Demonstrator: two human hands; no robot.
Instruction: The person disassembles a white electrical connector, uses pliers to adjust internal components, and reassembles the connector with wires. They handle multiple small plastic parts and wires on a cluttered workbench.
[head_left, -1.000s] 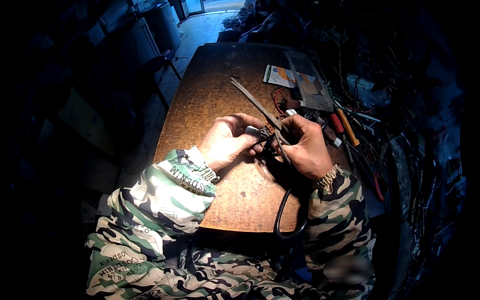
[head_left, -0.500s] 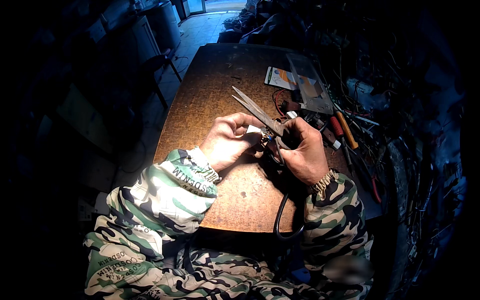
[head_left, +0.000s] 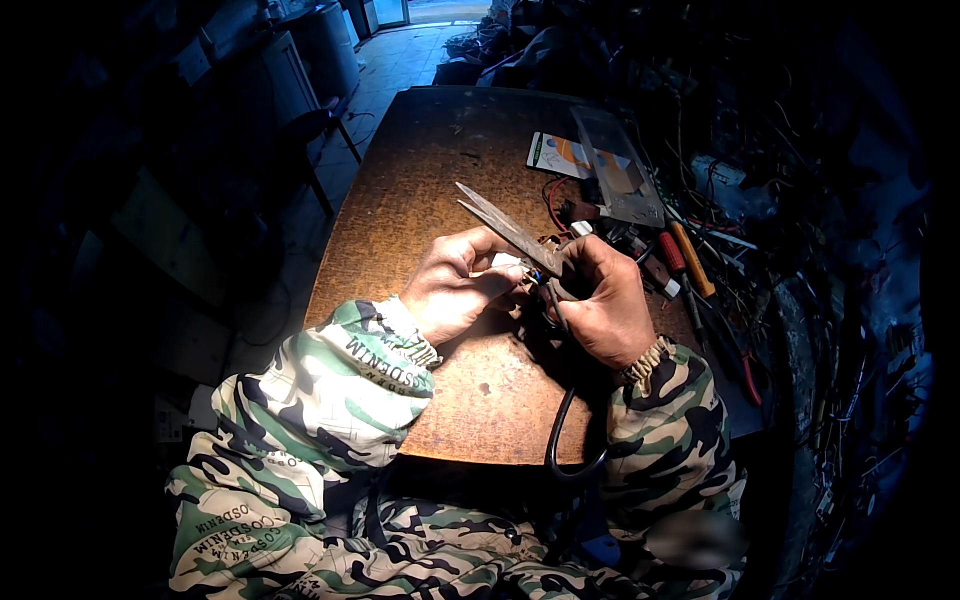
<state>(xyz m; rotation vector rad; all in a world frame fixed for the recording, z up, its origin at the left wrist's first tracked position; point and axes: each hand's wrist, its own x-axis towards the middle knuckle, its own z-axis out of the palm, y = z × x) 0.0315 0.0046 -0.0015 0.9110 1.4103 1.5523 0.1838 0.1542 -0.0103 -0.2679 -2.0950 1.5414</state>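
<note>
A dim room surrounds the wooden table [head_left: 390,210]. Above it, the right hand [head_left: 612,308] grips scissors [head_left: 512,236], blades slightly parted. Beside the scissors, the left hand [head_left: 445,292] pinches a small white piece [head_left: 506,261]; below them loops black cable [head_left: 555,435].

Your scissors [head_left: 515,234] are greyish metal, dull and worn along the blades; the small white piece [head_left: 506,261] looks like smooth plastic; the black cable [head_left: 554,435] has a smooth, faintly glossy, rubbery skin; your tabletop [head_left: 400,200] looks like wood, brown, grainy and scuffed; your camouflage sleeves [head_left: 295,360] are matt, creased cloth; the orange handle [head_left: 693,259] seems smooth plastic.
</note>
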